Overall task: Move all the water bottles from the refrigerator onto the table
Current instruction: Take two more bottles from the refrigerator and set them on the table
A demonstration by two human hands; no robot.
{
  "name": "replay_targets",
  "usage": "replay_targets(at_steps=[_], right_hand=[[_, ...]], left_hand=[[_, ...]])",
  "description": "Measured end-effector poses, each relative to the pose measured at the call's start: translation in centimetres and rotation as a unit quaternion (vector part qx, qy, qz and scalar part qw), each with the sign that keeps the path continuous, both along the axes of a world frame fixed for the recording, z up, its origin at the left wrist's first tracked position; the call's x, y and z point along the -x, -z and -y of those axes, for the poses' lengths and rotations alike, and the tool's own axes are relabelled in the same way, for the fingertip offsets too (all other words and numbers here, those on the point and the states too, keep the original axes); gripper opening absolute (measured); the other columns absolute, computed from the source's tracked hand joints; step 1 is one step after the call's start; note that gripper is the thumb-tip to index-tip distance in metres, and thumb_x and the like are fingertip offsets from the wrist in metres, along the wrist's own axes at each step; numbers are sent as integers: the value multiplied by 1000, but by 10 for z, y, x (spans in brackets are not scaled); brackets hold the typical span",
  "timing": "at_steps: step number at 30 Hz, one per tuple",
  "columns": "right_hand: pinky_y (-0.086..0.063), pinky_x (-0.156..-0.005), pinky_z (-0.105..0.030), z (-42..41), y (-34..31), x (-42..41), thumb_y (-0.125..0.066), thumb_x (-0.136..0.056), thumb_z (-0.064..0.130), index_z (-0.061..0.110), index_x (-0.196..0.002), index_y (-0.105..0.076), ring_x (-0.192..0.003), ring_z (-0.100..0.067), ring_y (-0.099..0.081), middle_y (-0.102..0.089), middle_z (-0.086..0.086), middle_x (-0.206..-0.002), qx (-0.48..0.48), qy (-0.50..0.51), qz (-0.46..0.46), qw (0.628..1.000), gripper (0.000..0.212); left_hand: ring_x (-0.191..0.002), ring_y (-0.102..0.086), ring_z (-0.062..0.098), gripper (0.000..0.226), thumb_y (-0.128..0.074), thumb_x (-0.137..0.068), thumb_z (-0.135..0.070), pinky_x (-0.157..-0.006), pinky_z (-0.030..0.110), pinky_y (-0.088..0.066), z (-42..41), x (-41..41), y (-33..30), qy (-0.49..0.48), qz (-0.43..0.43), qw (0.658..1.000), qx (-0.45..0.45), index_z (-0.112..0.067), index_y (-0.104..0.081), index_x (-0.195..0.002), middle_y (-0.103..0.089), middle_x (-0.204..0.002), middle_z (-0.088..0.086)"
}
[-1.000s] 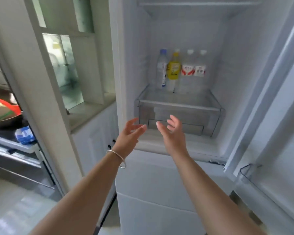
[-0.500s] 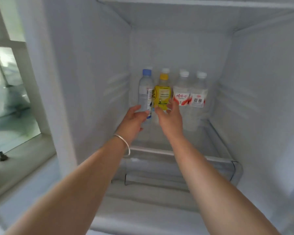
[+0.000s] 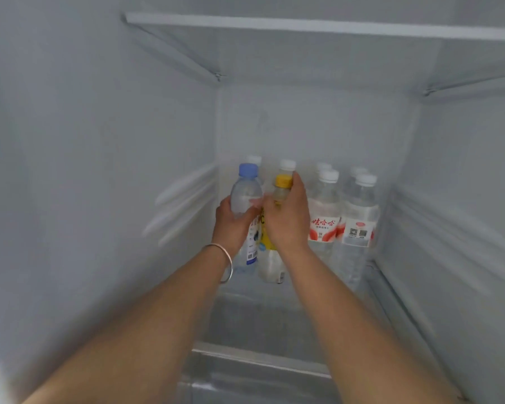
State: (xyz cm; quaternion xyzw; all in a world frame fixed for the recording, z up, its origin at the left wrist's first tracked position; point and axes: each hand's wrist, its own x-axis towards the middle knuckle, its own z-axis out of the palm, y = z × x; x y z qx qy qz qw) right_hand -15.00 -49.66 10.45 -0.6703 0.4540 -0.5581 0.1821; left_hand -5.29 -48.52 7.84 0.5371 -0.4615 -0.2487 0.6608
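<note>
Inside the open refrigerator, several bottles stand in a row at the back of a glass shelf (image 3: 263, 325). My left hand (image 3: 233, 223) is wrapped around a clear bottle with a blue cap (image 3: 245, 193). My right hand (image 3: 287, 217) grips the yellow-capped bottle (image 3: 283, 182) beside it, covering most of its yellow label. To the right stand two clear white-capped bottles with red and white labels (image 3: 324, 217) (image 3: 359, 225). More white caps show behind the front row.
White refrigerator walls close in on the left (image 3: 99, 170) and right (image 3: 464, 199). An upper shelf edge (image 3: 303, 24) runs overhead. A silver bangle (image 3: 226, 263) sits on my left wrist. A drawer front (image 3: 260, 374) lies below the shelf.
Both hands have reached deeper into the refrigerator and closed on the blue-capped and yellow-capped bottles. The view has moved closer to the shelf.
</note>
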Motion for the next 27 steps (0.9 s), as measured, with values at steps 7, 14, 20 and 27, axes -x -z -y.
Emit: replay_targets(at_steps=[7, 14, 20, 27], right_hand=[[-34, -100, -25, 4, 0, -2, -62, -83, 29, 16, -144, -29, -124, -20, -45, -47, -6, -136, 91, -22, -3, 996, 70], [-48, -81, -11, -15, 50, 12, -83, -64, 26, 60, -104, -39, -96, 12, -58, -55, 30, -104, -3, -93, 120, 988, 69], [-46, -67, -4, -31, 22, 29, -78, -49, 43, 42, -101, -47, -81, 11, -62, -64, 19, -91, 41, -64, 173, 982, 61], [-44, -62, -4, -90, -35, 44, -82, -63, 22, 38, -96, -47, -69, 13, -59, -64, 30, -74, 94, -71, 151, 981, 50]], left_hand=[[-83, -60, 14, 39, -68, -79, -39, -74, 26, -43, 22, -10, 7, -63, 0, 998, 13, -15, -51, -105, -62, -90, -3], [-73, -61, -6, 30, -72, -77, -32, -62, 2, -42, -2, 6, 37, -99, -17, 994, 39, -32, -50, -98, -61, -84, -14], [-60, -58, -13, 29, -71, -69, -39, -59, 3, -41, -20, 26, 4, -88, 8, 990, 113, -33, -52, -89, -63, -73, -11], [-61, -62, -7, 42, -63, -62, -54, -67, 18, -51, -86, 33, -54, -13, -22, 993, 118, -26, -54, -92, -65, -66, -14]])
